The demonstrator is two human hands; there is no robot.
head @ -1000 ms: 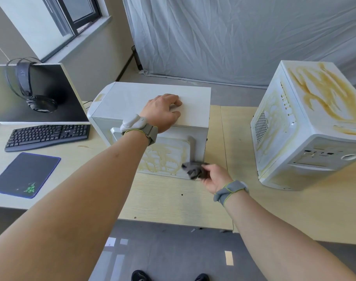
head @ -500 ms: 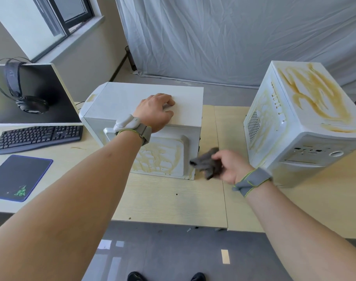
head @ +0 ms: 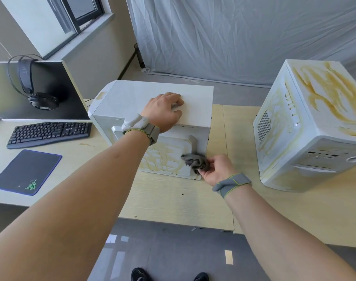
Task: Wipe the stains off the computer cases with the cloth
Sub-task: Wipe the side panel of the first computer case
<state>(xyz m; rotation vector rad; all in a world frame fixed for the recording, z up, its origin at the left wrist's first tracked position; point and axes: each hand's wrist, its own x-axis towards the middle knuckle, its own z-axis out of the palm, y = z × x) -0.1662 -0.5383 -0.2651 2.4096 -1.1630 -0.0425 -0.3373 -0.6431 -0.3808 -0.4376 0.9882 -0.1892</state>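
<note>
**Wiping the front panel of the nearer case**

The right hand (head: pixel 215 169) had its fingers curled round a bunched grey cloth (head: pixel 195 162), and the cloth was pressed against the lower right corner of the front panel of the left computer case (head: pixel 159 110), just beside a raised vertical ridge there. The left hand (head: pixel 165 111) lay flat on the top of that same case with its fingers relaxed and spread, gripping nothing, apparently steadying the box.

The step in hand looked like the scrubbing of this panel. Yellow-brown streaks (head: pixel 163 159) covered most of it to the left of the cloth, while the top of the case appeared nearly clean, apart from a small brown patch at its far left corner. How much of the panel lay hidden behind the left forearm could not be told.

The next move would probably call for dragging the cloth leftward across the streaks with firm pressure, the left hand bracing from above so the case did not slide on the bench (head: pixel 173 197).

The right computer case (head: pixel 315 126) stood well apart on the bench, heavily stained on its top and side, and not yet touched.
</note>
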